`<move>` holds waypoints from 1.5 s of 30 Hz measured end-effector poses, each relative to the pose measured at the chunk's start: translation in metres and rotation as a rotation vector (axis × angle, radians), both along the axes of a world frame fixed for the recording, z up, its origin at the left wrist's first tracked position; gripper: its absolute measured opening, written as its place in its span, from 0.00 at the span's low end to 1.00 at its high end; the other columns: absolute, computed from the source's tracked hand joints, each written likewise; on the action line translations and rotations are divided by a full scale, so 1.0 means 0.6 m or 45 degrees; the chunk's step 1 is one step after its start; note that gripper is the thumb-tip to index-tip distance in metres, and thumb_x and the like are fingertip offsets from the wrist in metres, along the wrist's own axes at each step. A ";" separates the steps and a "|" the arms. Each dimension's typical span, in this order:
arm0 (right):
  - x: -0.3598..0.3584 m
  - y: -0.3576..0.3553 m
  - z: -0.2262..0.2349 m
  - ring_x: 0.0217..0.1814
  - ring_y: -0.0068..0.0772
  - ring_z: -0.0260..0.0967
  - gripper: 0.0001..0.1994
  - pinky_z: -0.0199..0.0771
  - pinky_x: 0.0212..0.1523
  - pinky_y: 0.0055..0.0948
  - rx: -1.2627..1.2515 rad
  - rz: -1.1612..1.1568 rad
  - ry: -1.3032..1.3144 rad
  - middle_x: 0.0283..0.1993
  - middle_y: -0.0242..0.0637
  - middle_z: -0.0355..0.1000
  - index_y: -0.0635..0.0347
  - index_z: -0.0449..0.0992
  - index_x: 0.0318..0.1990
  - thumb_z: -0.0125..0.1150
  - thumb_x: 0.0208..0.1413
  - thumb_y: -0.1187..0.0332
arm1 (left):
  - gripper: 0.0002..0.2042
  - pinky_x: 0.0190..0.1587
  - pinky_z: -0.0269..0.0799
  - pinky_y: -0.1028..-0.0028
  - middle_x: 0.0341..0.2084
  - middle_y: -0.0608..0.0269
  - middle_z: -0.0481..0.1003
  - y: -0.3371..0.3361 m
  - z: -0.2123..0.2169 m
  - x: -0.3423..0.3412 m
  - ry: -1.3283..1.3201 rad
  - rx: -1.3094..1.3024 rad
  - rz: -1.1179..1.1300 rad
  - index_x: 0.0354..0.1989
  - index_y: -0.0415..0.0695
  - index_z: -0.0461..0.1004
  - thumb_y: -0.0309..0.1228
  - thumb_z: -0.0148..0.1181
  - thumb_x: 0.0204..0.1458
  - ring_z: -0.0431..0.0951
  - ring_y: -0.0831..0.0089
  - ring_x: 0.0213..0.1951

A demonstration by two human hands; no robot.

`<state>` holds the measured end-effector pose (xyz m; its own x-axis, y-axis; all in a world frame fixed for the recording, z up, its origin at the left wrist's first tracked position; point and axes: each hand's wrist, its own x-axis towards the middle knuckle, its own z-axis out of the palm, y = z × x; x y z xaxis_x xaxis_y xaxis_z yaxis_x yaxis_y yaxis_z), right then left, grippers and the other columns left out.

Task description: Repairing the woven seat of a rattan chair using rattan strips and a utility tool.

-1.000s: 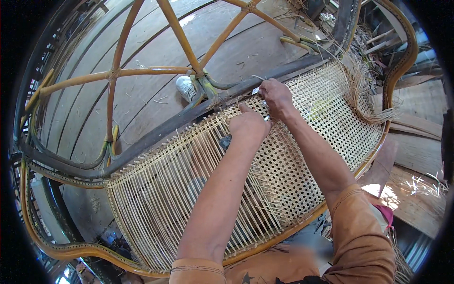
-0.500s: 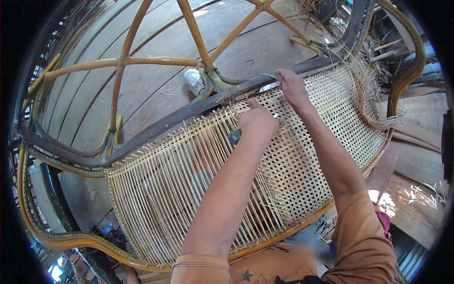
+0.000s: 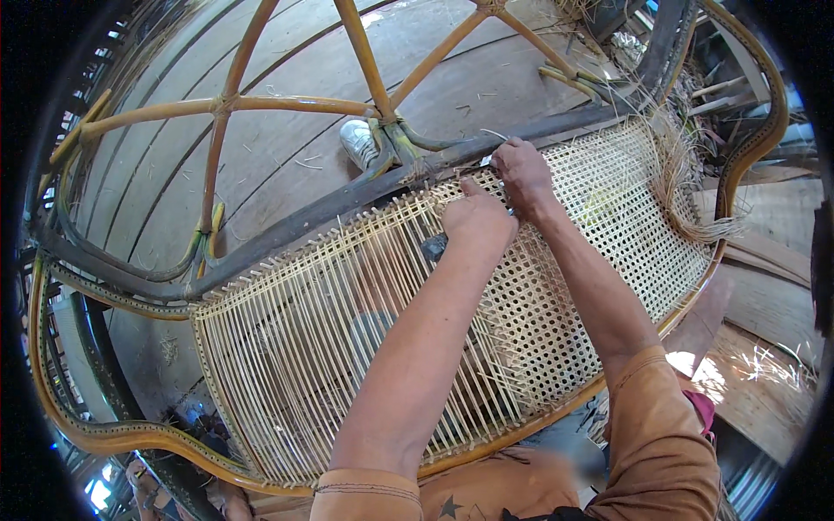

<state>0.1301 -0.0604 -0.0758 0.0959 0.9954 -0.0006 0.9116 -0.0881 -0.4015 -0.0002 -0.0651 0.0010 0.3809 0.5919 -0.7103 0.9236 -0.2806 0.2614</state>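
A rattan chair frame holds a half-woven cane seat panel point(image 3: 556, 286), dense mesh on the right and loose parallel strands point(image 3: 287, 347) on the left. My right hand point(image 3: 521, 169) pinches a thin cane strand at the panel's far edge, against the dark frame rail point(image 3: 347, 204). My left hand point(image 3: 478, 221) rests fisted on the weave just beside it, closed on a small dark tool point(image 3: 433, 247) that sticks out beneath it. Both forearms reach up across the panel.
Curved rattan bars point(image 3: 217, 108) of the frame arch over a plank floor. A white shoe point(image 3: 358, 143) stands on the floor beyond the rail. Loose cane ends point(image 3: 686, 187) fan out at the right. Wooden boards point(image 3: 764, 260) lie at the right.
Both hands have edged slightly to the right along the far rail, staying close together at the weave's edge. The grips look the same.
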 end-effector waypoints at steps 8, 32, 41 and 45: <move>-0.001 0.033 0.069 0.39 0.48 0.68 0.04 0.69 0.39 0.37 0.642 -0.033 0.162 0.35 0.45 0.70 0.61 0.72 0.34 0.53 0.51 0.73 | 0.45 0.43 0.73 0.71 0.47 0.50 0.73 -0.002 0.020 0.000 0.046 -0.070 0.118 0.62 0.24 0.36 0.47 0.53 0.51 0.77 0.64 0.44; -0.079 0.048 0.050 0.39 0.48 0.68 0.06 0.68 0.41 0.41 -0.112 0.465 0.036 0.31 0.44 0.71 0.56 0.78 0.28 0.57 0.48 0.65 | 0.14 0.43 0.73 0.71 0.42 0.60 0.77 -0.027 -0.009 -0.013 -0.114 0.159 -0.026 0.42 0.52 0.78 0.35 0.47 0.53 0.78 0.68 0.44; -0.068 0.052 0.031 0.35 0.44 0.68 0.05 0.69 0.36 0.36 -0.071 0.591 0.121 0.30 0.42 0.69 0.59 0.77 0.30 0.57 0.46 0.71 | 0.14 0.43 0.73 0.70 0.42 0.60 0.77 -0.024 -0.011 -0.009 -0.111 0.113 -0.003 0.41 0.52 0.78 0.37 0.45 0.53 0.77 0.68 0.44; -0.072 0.054 0.028 0.36 0.44 0.69 0.04 0.69 0.36 0.36 -0.017 0.660 0.041 0.30 0.41 0.69 0.59 0.77 0.29 0.57 0.47 0.72 | 0.15 0.43 0.73 0.70 0.42 0.60 0.77 -0.024 -0.023 -0.008 -0.109 0.143 -0.038 0.42 0.53 0.78 0.38 0.45 0.54 0.77 0.68 0.44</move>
<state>0.0869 -0.0279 -0.0589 -0.4098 0.9121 -0.0087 0.8241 0.3661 -0.4322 -0.0053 -0.0797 -0.0128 0.4559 0.6531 -0.6046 0.8900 -0.3396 0.3043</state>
